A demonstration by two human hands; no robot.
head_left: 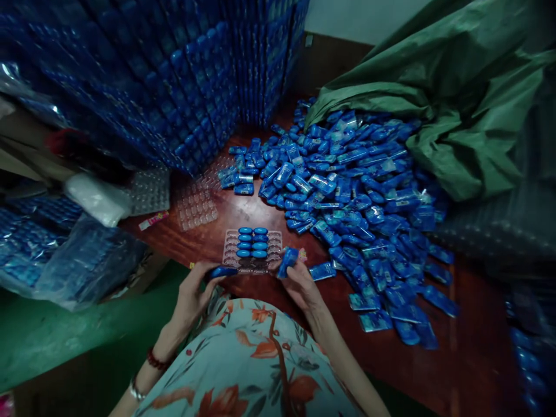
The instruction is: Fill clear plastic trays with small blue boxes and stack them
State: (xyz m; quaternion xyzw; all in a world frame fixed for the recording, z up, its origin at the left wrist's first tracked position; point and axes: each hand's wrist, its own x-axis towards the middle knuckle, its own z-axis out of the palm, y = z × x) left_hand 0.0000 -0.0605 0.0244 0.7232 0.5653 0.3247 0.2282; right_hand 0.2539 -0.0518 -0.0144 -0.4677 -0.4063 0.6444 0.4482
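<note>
1. Blue oval pieces are the items in hand: the left hand pinches 1 blue oval piece between fingers and thumb at the near left corner of the blister tray, held flat, apparently to match the tray's pockets.
2. Closed around a blue wrapped packet, the right hand sits at the tray's near right edge, close to the pile, which seems to keep the reach short.
3. Lying flat on the red-brown wooden table, the clear tray holds 8 blue ovals in 2 columns down its middle; the side pockets look unfilled.
4. Just right and farther back, a loose heap of blue packets spreads across the table.
5. More clear trays lie to the far left, without blue pieces.
6. At the far left rise stacks of filled blue trays; at the far right a green tarpaulin rests against the heap.
</note>
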